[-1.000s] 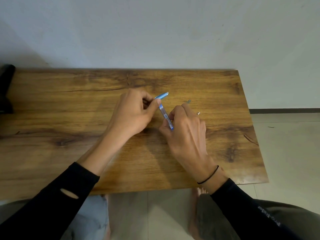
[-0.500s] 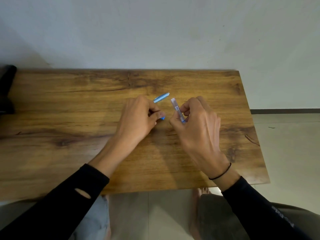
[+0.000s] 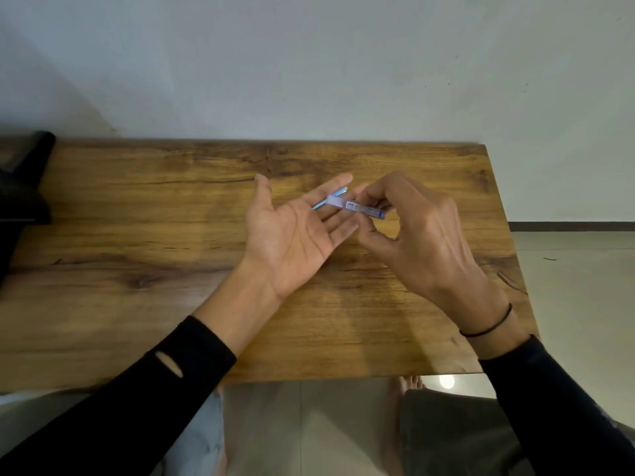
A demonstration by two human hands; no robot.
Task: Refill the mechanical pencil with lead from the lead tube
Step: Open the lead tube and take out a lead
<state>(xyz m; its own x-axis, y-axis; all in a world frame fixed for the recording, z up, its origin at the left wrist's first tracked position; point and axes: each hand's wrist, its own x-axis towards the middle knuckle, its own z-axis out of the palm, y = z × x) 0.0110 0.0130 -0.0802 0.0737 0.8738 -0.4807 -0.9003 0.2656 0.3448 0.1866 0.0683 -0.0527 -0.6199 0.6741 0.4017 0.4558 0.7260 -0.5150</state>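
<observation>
At the far left edge of our view a dark object (image 3: 24, 180) sits on the wooden desk (image 3: 137, 235), too cut off to identify. Moving right, our left hand (image 3: 292, 235) lies palm up above the desk, its fingers (image 3: 338, 187) spread and released, grasping nothing. The blue mechanical pencil (image 3: 330, 197) shows only as a short stretch between those outstretched fingers, its far end just beyond the fingertip of the longest one; we cannot tell whether it rests on the desk beneath them or against them. Just over the left fingertips lies the lead tube (image 3: 355, 206), a clear tube with a printed label and a blue end, tilted so its pale end points over our open palm. Our right hand (image 3: 422, 242) pinches the tube's blue end, fingers (image 3: 378, 190) curled around it from above and thumb below. A thin black band (image 3: 488, 329) circles the right wrist, above a black sleeve (image 3: 549, 407).
</observation>
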